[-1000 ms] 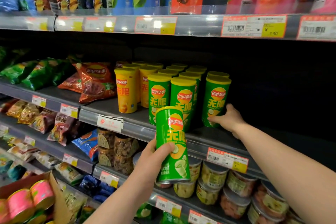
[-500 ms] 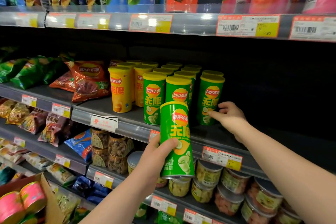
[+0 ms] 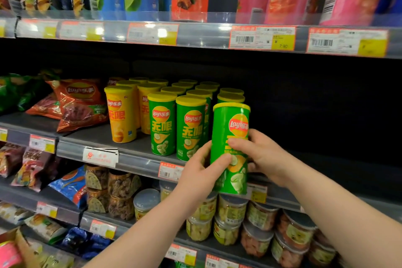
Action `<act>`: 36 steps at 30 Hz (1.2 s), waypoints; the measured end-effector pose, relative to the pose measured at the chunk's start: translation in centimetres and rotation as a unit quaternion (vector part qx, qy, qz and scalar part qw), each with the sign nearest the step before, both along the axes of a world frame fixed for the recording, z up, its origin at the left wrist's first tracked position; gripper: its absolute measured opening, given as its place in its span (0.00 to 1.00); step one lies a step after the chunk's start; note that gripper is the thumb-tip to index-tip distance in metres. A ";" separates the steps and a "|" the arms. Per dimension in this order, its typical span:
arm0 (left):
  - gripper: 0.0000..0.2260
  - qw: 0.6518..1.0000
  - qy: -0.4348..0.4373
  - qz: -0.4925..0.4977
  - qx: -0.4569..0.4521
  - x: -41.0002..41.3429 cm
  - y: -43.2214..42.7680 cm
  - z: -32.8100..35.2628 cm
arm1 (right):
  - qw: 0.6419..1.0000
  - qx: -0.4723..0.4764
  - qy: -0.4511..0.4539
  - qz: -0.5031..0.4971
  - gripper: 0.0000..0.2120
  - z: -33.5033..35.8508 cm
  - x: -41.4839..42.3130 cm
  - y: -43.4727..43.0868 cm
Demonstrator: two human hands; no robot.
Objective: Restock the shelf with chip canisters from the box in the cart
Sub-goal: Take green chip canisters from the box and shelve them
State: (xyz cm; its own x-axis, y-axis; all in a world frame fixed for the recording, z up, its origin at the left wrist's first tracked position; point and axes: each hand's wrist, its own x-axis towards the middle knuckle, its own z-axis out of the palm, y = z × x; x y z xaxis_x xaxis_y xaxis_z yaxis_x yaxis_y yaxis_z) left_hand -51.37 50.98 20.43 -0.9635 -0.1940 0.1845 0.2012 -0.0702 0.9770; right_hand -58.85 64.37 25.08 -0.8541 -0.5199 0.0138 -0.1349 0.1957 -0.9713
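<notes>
Your right hand (image 3: pixel 265 156) has left the shelved can and joined your left hand (image 3: pixel 200 172) on the green canister (image 3: pixel 224 124). Both hands grip its sides, fingers curled. Canister: upright, yellow lid, red-yellow logo, cucumber print. It is held centre-right of frame, before the shelf (image 3: pixel 134 158) lip, just right of the green front row (image 3: pixel 162 124).

Nearest green canister (image 3: pixel 226 124) showing Lay's乐事 logo, shelved green canisters (image 3: pixel 162 124) reading Lay's乐事 + 无限, yellow canister (image 3: pixel 120 115) bearing same, red chip bag (image 3: pixel 80 102) showing Lay's乐事, upper-rail price tag (image 3: pixel 262 38) reading ¥ 7.90, other tags too blurred.
</notes>
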 end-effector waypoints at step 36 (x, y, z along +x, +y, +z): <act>0.31 0.730 0.053 0.117 -0.672 -1.4 -3.8 -5.6 | 0.957 0.202 0.148 -0.147 0.37 -4.3 -3.6 -2.9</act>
State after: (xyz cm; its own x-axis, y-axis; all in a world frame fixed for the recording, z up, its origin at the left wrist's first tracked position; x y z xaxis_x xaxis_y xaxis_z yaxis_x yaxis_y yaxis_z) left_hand -52.81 47.14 14.83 -0.8996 0.0736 0.4306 0.1335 0.9848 0.1106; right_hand -62.41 61.43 20.76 -0.9539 -0.2723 0.1263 -0.2741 0.6185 -0.7364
